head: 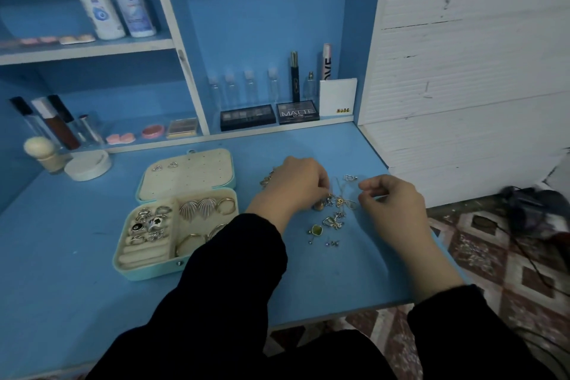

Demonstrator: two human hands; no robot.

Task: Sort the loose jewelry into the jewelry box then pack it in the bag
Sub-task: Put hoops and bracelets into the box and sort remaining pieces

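An open mint-green jewelry box (123, 265) lies on the blue desk, left of centre. Its ring rolls hold several rings (149, 224); the right compartment holds fan-shaped earrings (197, 208) and hoops. Two heart studs (165, 166) sit in the lid. A heap of loose jewelry (334, 219) lies right of the box. My left hand (296, 185) is over the heap's left side, its curled fingertips pinching a small piece. My right hand (391, 203) hovers at the heap's right edge, thumb and forefinger pinched on a thin chain. No bag is in view.
A round white container (88, 165) and a makeup brush (41, 151) stand at the back left. Palettes (246, 116), small bottles and tubes line the shelf behind. The desk's right edge (410, 225) is close to my right hand; patterned floor lies beyond.
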